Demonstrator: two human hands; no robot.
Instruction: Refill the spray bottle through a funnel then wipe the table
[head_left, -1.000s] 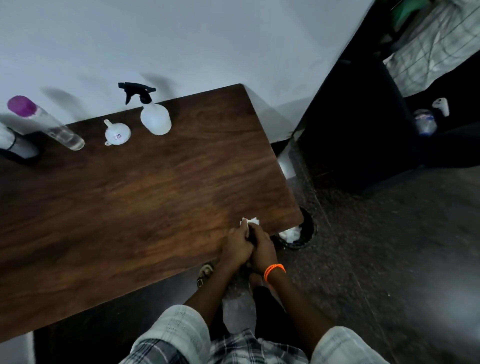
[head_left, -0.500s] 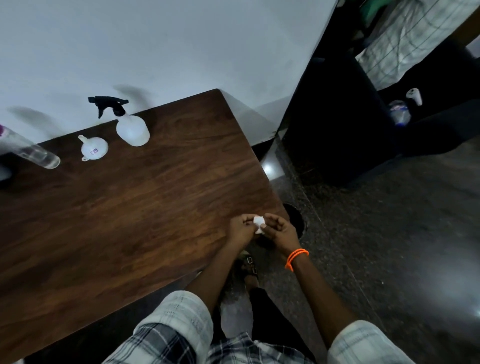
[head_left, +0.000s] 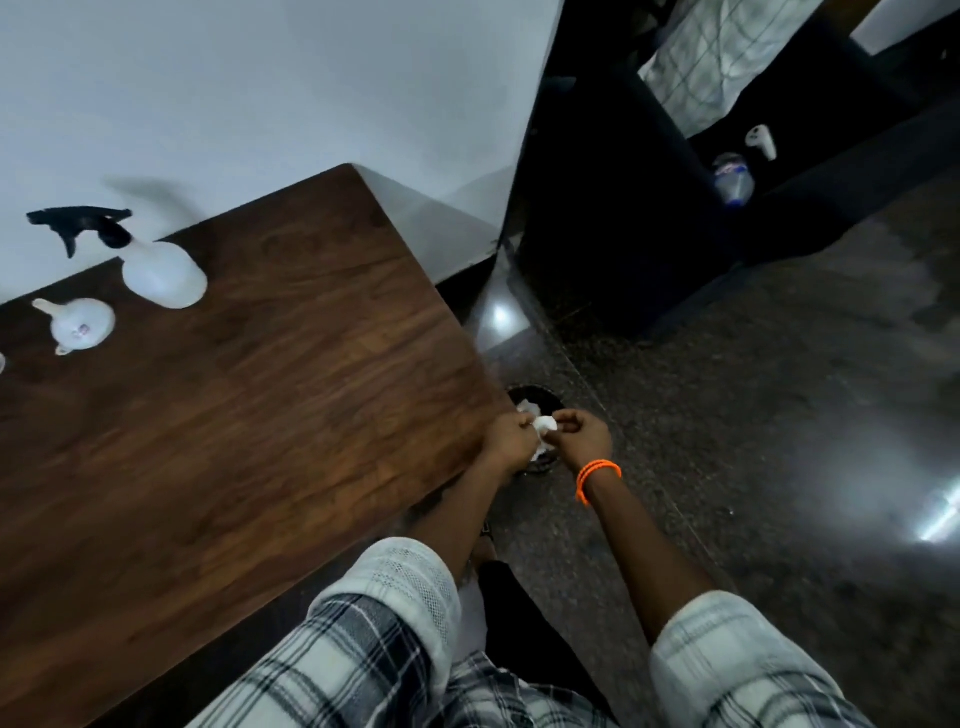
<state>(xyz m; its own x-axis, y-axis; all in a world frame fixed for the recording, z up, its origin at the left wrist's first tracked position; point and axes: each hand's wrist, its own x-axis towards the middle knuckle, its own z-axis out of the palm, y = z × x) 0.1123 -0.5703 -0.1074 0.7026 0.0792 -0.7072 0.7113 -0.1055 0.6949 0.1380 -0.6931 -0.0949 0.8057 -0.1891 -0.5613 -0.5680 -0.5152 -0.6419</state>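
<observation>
A small crumpled white tissue (head_left: 545, 425) is pinched between my left hand (head_left: 510, 440) and my right hand (head_left: 584, 438), just past the near right corner of the brown wooden table (head_left: 260, 415). Both hands hover over a small black bin (head_left: 535, 402) on the floor with white paper inside. At the table's far left stand a white spray bottle (head_left: 161, 275) with a black trigger head and, left of it, a white funnel (head_left: 78, 325) lying mouth down.
A white wall runs behind the table. Dark polished floor spreads to the right, with glare spots. A dark cabinet (head_left: 613, 234) stands beyond the bin, and a plastic bottle (head_left: 732, 179) lies further back right.
The view has swung right, so the purple-capped bottle has left the frame. My hands have moved off the table corner with the tissue to above the bin.
</observation>
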